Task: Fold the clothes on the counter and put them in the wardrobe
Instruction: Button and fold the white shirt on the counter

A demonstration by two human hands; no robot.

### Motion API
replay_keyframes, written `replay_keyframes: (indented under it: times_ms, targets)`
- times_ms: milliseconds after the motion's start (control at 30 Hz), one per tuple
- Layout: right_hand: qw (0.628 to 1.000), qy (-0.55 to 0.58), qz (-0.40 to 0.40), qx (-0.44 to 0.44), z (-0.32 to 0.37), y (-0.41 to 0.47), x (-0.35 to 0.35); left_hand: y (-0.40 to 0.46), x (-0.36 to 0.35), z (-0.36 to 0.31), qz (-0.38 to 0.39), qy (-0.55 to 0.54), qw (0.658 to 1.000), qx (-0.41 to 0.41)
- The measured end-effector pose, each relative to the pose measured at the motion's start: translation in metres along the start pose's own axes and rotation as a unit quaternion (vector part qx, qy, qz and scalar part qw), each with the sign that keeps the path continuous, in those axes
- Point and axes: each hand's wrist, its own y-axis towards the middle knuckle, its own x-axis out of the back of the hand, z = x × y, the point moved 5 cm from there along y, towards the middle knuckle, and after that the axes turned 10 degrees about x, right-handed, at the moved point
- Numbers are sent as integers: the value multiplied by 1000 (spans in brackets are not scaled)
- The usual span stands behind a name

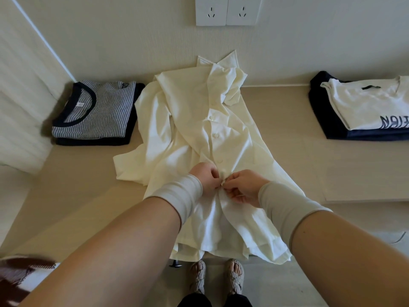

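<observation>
A cream button-up shirt (199,134) lies spread face up on the beige counter (298,151), collar toward the wall and hem hanging over the front edge. My left hand (204,175) and my right hand (241,187) meet at the shirt's button placket in its lower half. Both pinch the fabric edges together around a button. Grey wrist sleeves cover both wrists. The buttons farther up the placket look fastened.
A folded striped tee on a dark garment (95,111) sits at the left by the wall corner. A folded white printed tee on navy clothes (365,107) sits at the right. Wall sockets (228,9) are above. My sandalled feet (218,275) stand below the counter edge.
</observation>
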Motion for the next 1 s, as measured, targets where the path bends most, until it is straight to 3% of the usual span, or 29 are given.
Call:
replay_keyframes:
  times_ms: [100, 200, 233, 300, 467, 533, 567, 633, 700, 733, 767, 800, 867, 900, 1000]
  targets:
    - [981, -194, -26, 18, 9, 3, 11, 2, 8, 3, -60, 21, 998, 2]
    - [913, -331, -211, 109, 35, 3, 37, 9, 24, 12, -188, 73, 979, 41]
    - [885, -367, -259, 120, 38, 3, 44, 11, 27, 17, -192, 111, 973, 59]
    - [855, -432, -272, 94, 34, 8, 53, 14, 26, 27, -140, 157, 973, 93]
    - [865, -473, -167, 24, 11, 23, 54, 19, 27, 36, -90, 163, 978, 91]
    - [843, -525, -119, 19, 16, 28, 50, 18, 38, 26, -72, 191, 973, 109]
    - [820, -566, -91, 15, 21, 31, 49, 16, 39, 20, -22, 238, 963, 124]
    - [785, -619, 6, -22, 29, 29, 43, 2, 28, 20, 168, 327, 914, 173]
    - [811, -574, 92, -66, 33, 26, 38, -7, 20, 21, 285, 241, 892, 254]
    - [828, -550, 88, -67, 38, 28, 38, 0, 24, 15, 261, 196, 915, 238]
    - [823, -562, 60, -52, 44, 34, 43, 12, 35, 6, 188, 176, 947, 192]
    - [842, -539, -22, -26, 51, 41, 52, 25, 50, -3, 69, 158, 975, 137]
    - [884, -435, -169, 27, 62, 54, 66, 45, 76, -10, -113, 93, 986, 76]
    - [896, -394, -196, 52, 67, 60, 68, 54, 82, -8, -145, 73, 985, 65]
    - [915, -347, -182, 91, 77, 74, 61, 73, 73, -5, -85, 91, 989, 81]
